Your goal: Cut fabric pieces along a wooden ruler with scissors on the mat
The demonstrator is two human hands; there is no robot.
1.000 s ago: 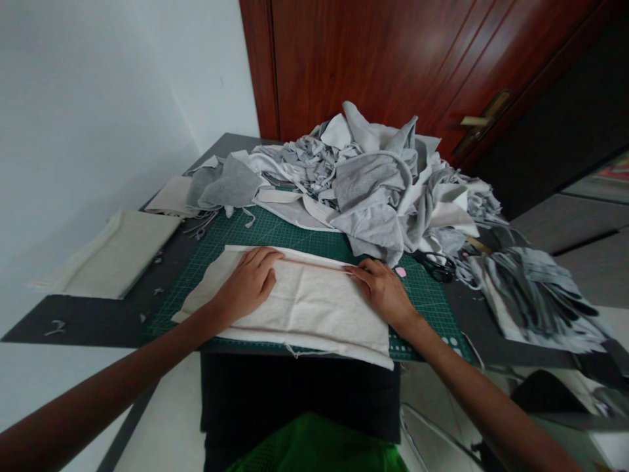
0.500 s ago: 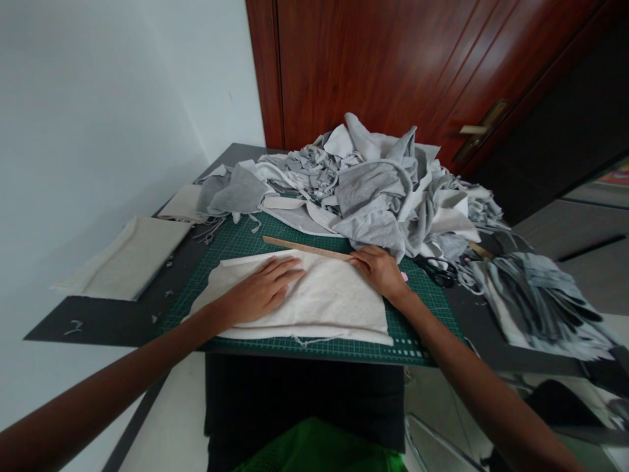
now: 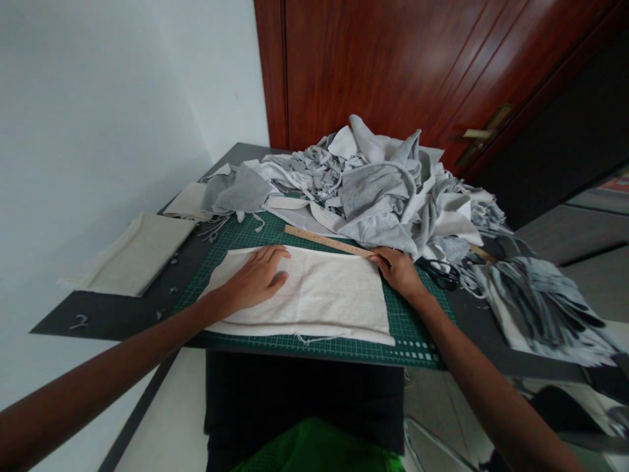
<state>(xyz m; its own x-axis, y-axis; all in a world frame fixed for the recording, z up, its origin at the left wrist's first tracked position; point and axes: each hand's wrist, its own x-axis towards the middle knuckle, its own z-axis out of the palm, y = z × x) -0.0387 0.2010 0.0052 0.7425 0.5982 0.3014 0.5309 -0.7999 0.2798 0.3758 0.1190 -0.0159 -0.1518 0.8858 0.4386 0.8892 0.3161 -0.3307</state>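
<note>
A cream cloth [image 3: 319, 295] lies flat on the green cutting mat [image 3: 275, 229] in front of me. My left hand [image 3: 255, 276] rests on the cloth's left part, palm down with its fingers stretched out. At the cloth's far right corner, my right hand [image 3: 398, 270] pinches the right end of a wooden ruler [image 3: 327, 241]. The ruler lies slantwise just beyond the cloth's far edge, its right end partly hidden by my fingers.
Grey and white fabric scraps [image 3: 378, 187] are heaped along the back by a wooden door [image 3: 363, 65]. Black scissors [image 3: 442, 275] lie right of my right hand. Folded cream cloth [image 3: 135, 255] sits at the left, and stacked grey cloths [image 3: 545, 305] at the right.
My right hand has slid the ruler to the right, off the cloth's far edge. My left hand has shifted left and its fingers now reach that edge.
</note>
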